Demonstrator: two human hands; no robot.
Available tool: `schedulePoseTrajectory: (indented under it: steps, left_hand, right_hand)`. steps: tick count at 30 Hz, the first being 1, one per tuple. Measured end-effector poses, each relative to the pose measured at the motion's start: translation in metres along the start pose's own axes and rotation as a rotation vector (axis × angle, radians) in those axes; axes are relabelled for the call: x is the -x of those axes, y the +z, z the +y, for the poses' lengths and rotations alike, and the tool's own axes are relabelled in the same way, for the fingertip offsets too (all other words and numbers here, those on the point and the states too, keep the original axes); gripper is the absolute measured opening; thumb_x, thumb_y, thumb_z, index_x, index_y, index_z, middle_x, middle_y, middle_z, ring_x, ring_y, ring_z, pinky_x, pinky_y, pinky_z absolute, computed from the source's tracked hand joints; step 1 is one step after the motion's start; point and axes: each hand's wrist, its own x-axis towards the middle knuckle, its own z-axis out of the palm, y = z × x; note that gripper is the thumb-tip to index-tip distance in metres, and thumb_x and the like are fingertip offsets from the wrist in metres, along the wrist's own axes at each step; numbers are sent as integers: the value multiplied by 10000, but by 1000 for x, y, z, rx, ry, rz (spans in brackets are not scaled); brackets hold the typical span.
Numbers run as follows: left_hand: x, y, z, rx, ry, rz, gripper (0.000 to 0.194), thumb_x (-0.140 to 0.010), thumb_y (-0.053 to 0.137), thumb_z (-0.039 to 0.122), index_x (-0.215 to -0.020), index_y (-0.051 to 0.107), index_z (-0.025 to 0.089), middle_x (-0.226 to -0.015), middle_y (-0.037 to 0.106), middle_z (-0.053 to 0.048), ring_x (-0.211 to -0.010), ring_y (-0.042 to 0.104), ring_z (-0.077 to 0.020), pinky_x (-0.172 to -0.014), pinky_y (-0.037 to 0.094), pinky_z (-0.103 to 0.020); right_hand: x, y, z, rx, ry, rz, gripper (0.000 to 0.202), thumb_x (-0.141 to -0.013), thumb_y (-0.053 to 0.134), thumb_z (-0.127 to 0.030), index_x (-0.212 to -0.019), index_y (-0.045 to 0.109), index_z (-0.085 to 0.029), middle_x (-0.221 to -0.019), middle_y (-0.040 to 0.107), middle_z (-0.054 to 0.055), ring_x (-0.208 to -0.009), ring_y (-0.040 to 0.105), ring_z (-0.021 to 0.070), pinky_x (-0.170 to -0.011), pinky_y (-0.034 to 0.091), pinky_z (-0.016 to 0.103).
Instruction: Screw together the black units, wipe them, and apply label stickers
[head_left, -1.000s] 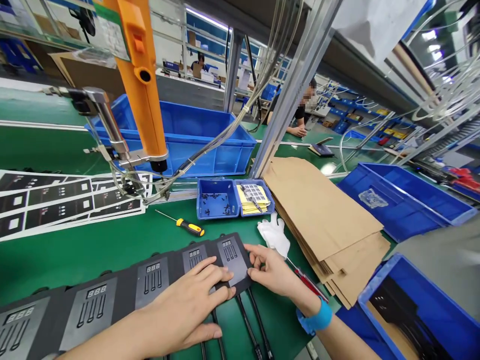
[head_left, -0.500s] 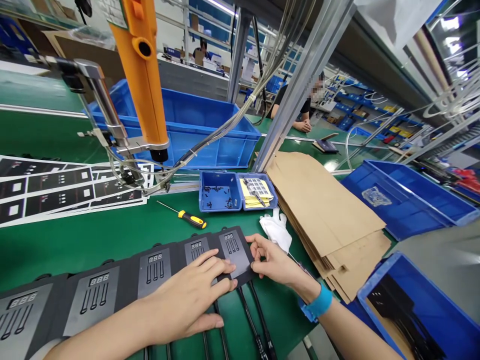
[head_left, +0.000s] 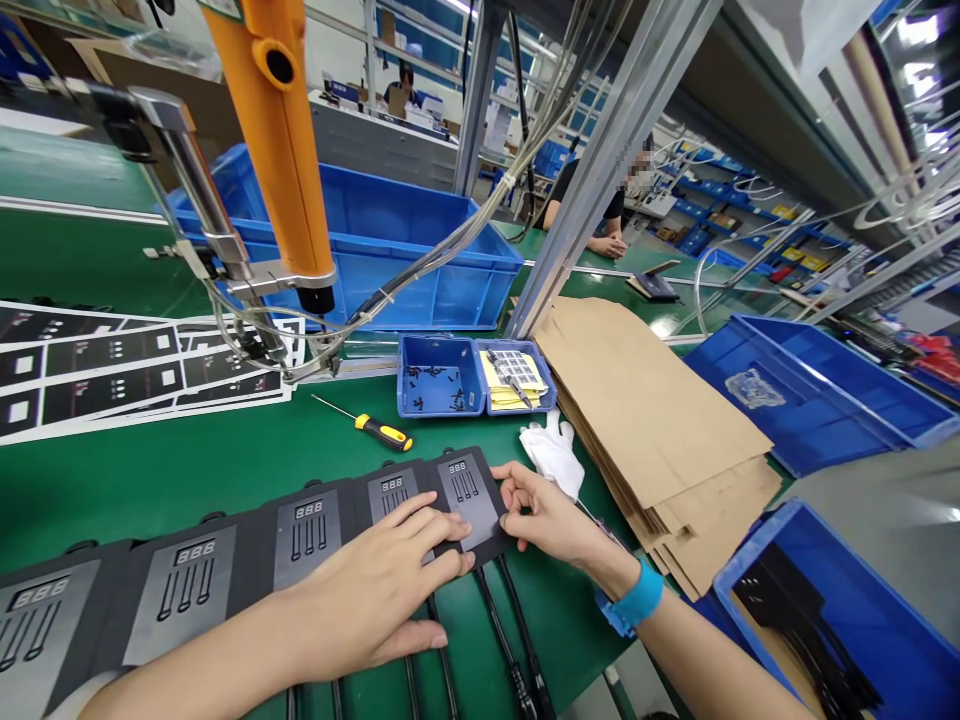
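Observation:
Several dark grey control boxes with digit displays stand side by side in a slanting row, black cables running from their near edges. My left hand lies with fingers spread over the two rightmost units, its fingertips on the last control box. At that box's right edge, my right hand touches the side with curled fingers; thumb and index finger are apart at the edge. A white glove lies just beyond the right hand. A yellow and black screwdriver rests behind the row.
An orange electric screwdriver hangs at the left before a large blue bin. Behind the row are a small screw tray and label sheets. Brown cardboard and blue bins stand right. A person's hands rest farther back.
The camera view has shifted slightly. Both hands keep nearly the same places on the rightmost control box.

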Motion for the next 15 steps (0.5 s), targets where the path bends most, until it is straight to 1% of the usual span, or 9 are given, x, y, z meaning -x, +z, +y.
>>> schedulePoseTrajectory:
  steps: [7,10,12,15]
  left_hand:
    - [2,0,2,1,2,33,521,-869,629,506,-1299,533,227,-1328,557,-133,-1272,497,-317,-1133,327,-571]
    - [2,1,2,-4,5,50,516,-867,636,501,-1292,540,225,-1316,566,-130,-1265,504,-315,-1134,332,-565]
    - [1,1,2,-7,8,62,519,-860,645,499,-1289,542,226,-1313,568,-126,-1257,511,-314,-1137,330,-562]
    - [0,1,2,-21,2,39,538,-850,656,503,-1293,539,222,-1320,562,-132,-1262,507,-320,-1135,332,-568]
  right_hand:
    - [0,-2,-2,23,3,-32,462,-643,575,-55,-1072,499,-209,-776,428,-73,-566,432,53,-434,481,154]
    - [0,-2,0,-1,2,-27,446,-657,578,-70,-1070,496,-217,-785,433,-67,-583,437,62,-432,489,156]
    - [0,-2,0,2,-4,-24,458,-644,573,-62,-1067,495,-219,-778,430,-69,-578,434,61,-428,480,153]
    - [0,-2,0,2,-9,-32,495,-611,557,-49,-1071,491,-219,-779,426,-67,-583,435,63,-426,473,152]
